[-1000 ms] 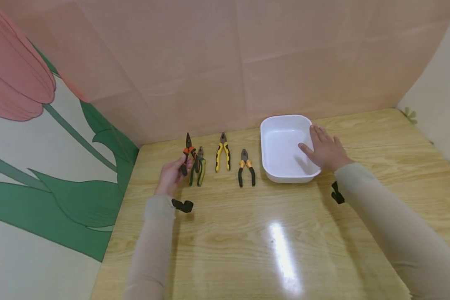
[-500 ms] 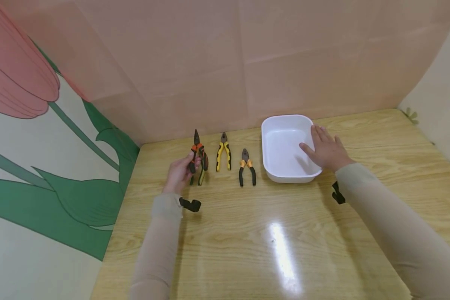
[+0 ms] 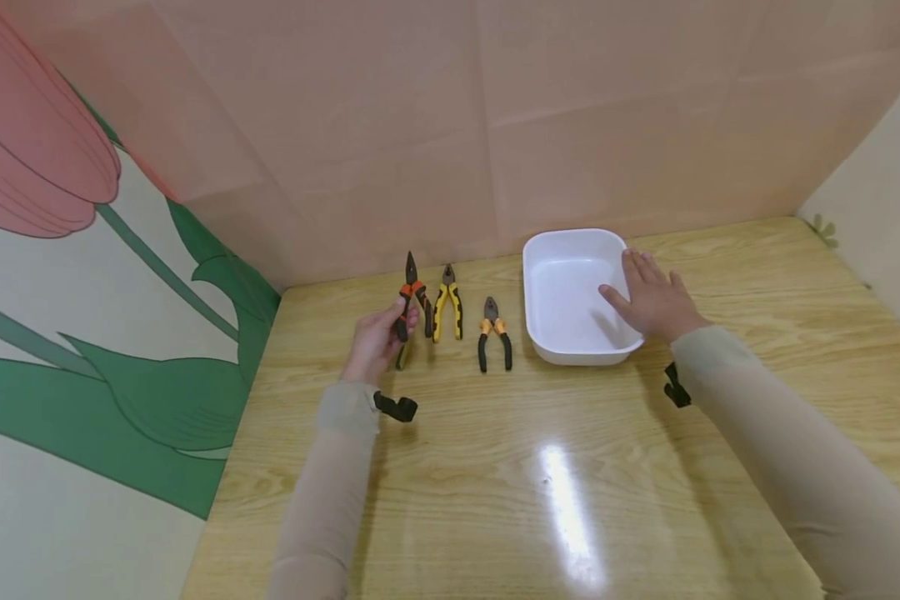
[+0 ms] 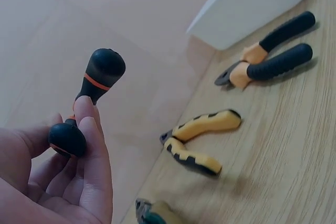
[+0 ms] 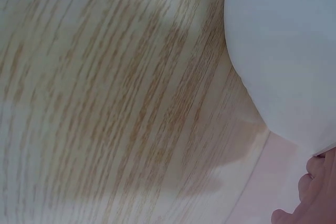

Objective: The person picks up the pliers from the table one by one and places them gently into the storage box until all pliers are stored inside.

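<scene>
My left hand (image 3: 376, 340) grips one handle of red-and-black long-nose pliers (image 3: 411, 287), held above the table with the jaws pointing away. In the left wrist view the fingers and thumb wrap one dark handle (image 4: 67, 139) of the pliers. Beneath that hand lie green-handled pliers (image 3: 402, 358), mostly hidden in the head view. Yellow-and-black pliers (image 3: 448, 304) lie just to the right. My right hand (image 3: 656, 300) rests on the right rim of a white basin (image 3: 583, 359), fingers extended and thumb over the inside.
Orange-and-black pliers (image 3: 492, 335) lie between the yellow pair and the basin. The wooden table (image 3: 480, 475) meets a pinkish covered wall (image 3: 390, 150) at the back. A wall with painted flowers (image 3: 150, 375) stands at the left.
My left hand has carried the red-and-black pliers to the right, passing over the green-handled pair toward the yellow one. My right hand stays at the basin's rim.
</scene>
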Demonstrator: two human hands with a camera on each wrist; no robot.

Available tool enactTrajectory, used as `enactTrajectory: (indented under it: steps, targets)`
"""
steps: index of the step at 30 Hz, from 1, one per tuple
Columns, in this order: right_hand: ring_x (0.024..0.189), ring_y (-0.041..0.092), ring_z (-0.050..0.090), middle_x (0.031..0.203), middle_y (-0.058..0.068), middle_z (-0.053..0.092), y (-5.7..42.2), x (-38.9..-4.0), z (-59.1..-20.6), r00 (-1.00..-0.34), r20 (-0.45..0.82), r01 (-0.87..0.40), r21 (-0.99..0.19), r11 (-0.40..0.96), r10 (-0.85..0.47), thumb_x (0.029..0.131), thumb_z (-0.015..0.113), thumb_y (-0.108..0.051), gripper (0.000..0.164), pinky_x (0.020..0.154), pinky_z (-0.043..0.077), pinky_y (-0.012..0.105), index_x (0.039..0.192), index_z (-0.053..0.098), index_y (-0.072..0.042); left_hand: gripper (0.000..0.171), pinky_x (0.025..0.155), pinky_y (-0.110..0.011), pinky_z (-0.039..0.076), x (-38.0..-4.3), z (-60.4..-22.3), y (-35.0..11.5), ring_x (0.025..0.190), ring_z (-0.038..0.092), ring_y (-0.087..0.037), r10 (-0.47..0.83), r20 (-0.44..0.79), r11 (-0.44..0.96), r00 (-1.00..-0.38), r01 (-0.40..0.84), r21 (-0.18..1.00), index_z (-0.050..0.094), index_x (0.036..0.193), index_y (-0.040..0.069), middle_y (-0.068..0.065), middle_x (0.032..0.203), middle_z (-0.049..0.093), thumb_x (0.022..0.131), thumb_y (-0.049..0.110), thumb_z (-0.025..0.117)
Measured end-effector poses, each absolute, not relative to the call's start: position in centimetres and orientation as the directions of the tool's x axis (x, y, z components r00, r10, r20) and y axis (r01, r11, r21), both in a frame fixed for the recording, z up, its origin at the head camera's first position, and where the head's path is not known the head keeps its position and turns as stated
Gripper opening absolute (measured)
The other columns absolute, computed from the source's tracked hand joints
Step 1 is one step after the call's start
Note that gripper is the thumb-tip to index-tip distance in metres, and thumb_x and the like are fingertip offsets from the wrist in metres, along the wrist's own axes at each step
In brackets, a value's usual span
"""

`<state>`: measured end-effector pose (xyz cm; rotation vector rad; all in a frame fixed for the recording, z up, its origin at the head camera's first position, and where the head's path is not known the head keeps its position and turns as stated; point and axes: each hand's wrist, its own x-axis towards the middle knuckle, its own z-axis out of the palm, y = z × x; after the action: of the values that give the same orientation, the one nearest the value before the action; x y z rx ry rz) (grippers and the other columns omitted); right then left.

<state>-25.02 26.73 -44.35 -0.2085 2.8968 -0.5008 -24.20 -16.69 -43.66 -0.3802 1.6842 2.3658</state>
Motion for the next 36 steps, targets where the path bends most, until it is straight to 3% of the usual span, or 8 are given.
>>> enactTrajectory:
  steps: [4, 8, 16, 29, 36]
  targets:
    - [0.151, 0.046, -0.011, 0.164, 0.028, -0.011, 26.5, -24.9, -44.4, -0.971, -0.166, -0.109, -0.341, 0.934, -0.174, 0.104, 0.022, -0.064, 0.093, 0.115, -0.007, 0.070, 0.156, -0.012, 0.005, 0.050, 0.074, -0.020, 0.057, -24.0, -43.5, -16.1, 0.081, 0.068, -0.013, 0.022, -0.328, -0.318, -0.944, -0.317, 0.893, 0.056, 0.136, -0.010, -0.025, 0.120, 0.066, 0.101, 0.024, 0.065]
    - [0.151, 0.045, -0.011, 0.164, 0.028, -0.011, 26.4, -24.9, -44.6, -0.971, -0.165, -0.109, -0.342, 0.933, -0.174, 0.104, 0.023, -0.064, 0.093, 0.115, -0.007, 0.070, 0.157, -0.012, 0.005, 0.048, 0.069, -0.019, 0.056, -23.9, -43.5, -15.4, 0.076, 0.068, -0.012, 0.021, -0.322, -0.330, -0.946, -0.311, 0.891, 0.057, 0.135, -0.010, -0.019, 0.109, 0.070, 0.101, 0.023, 0.065]
    - [0.151, 0.045, -0.010, 0.164, 0.028, -0.010, 26.5, -24.9, -44.5, -0.974, -0.156, -0.100, -0.345, 0.933, -0.162, 0.104, 0.023, -0.064, 0.093, 0.115, -0.007, 0.070, 0.157, -0.011, 0.005, 0.044, 0.072, -0.021, 0.058, -23.9, -43.2, -13.8, 0.073, 0.069, -0.009, 0.027, -0.308, -0.314, -0.951, -0.300, 0.901, 0.061, 0.129, -0.011, -0.010, 0.094, 0.073, 0.100, 0.022, 0.067]
    - [0.151, 0.044, -0.014, 0.164, 0.027, -0.012, 26.9, -25.2, -44.6, -0.973, -0.164, -0.097, -0.352, 0.931, -0.163, 0.100, 0.016, -0.072, 0.099, 0.115, -0.009, 0.070, 0.157, -0.012, 0.004, 0.039, 0.072, -0.021, 0.058, -23.9, -43.0, -11.7, 0.076, 0.071, -0.010, 0.038, -0.305, -0.315, -0.952, -0.301, 0.900, 0.067, 0.124, -0.005, -0.009, 0.095, 0.075, 0.099, 0.024, 0.069]
    - [0.151, 0.044, -0.011, 0.165, 0.027, -0.010, 26.7, -24.9, -44.3, -0.974, -0.158, -0.100, -0.347, 0.933, -0.163, 0.103, 0.021, -0.068, 0.096, 0.115, -0.007, 0.070, 0.157, -0.009, 0.005, 0.042, 0.071, -0.020, 0.057, -23.6, -42.5, -10.5, 0.078, 0.070, -0.010, 0.068, -0.299, -0.283, -0.952, -0.305, 0.909, 0.067, 0.126, -0.005, -0.009, 0.097, 0.075, 0.099, 0.028, 0.067]
